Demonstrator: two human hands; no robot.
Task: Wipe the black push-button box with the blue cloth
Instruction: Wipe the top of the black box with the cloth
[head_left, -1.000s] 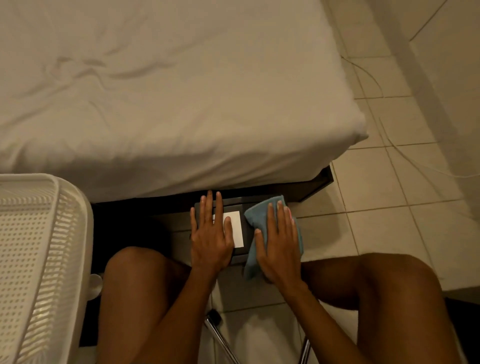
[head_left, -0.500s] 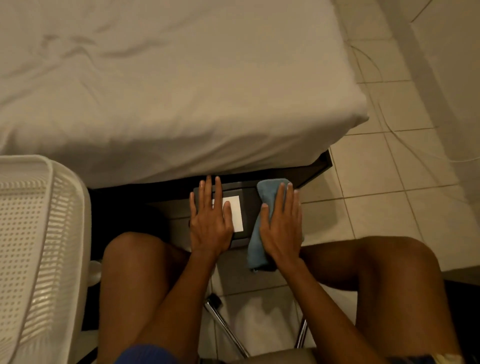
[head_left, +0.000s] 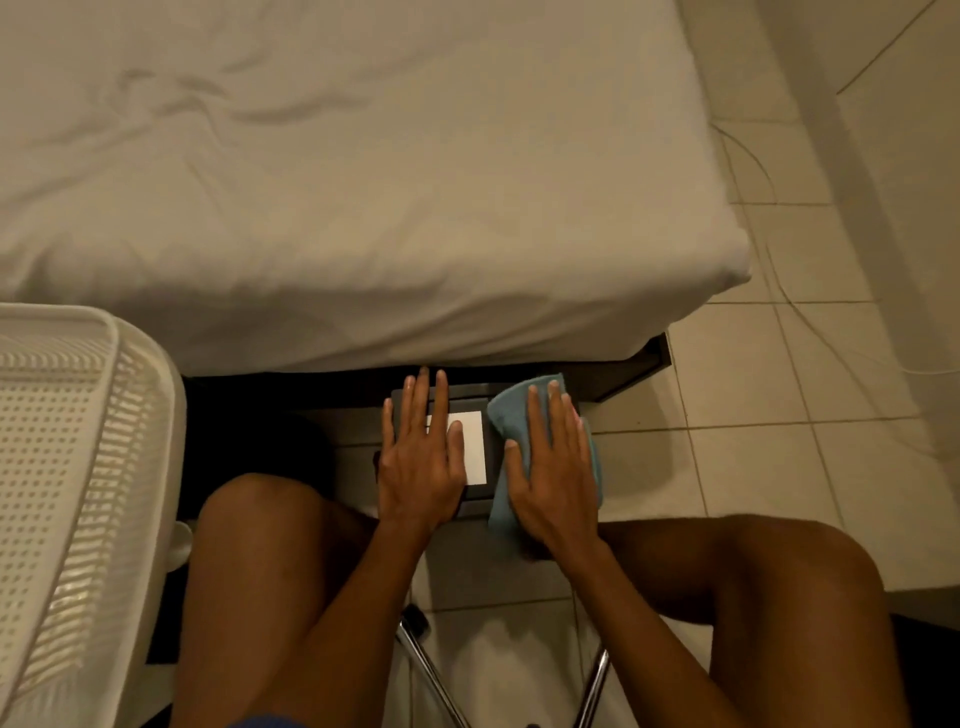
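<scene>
Between the bare knees, the left hand (head_left: 420, 467) lies flat, fingers spread, on the black push-button box (head_left: 470, 402) on the floor. At its 3 o'clock the right hand (head_left: 553, 475) presses the blue cloth (head_left: 511, 410) open-palmed onto the box's right side. Beyond, at 12, the bed (head_left: 363, 182).

The box (head_left: 470, 400) is showing black with a plain white label (head_left: 474, 447) on its top, and the cloth (head_left: 506, 410) is showing a soft blue. The bed (head_left: 363, 182) is wearing a plain cream sheet, the basket (head_left: 67, 467) is showing white with a dotted, slotted pattern, and the floor (head_left: 779, 467) is showing pale beige tiles
</scene>
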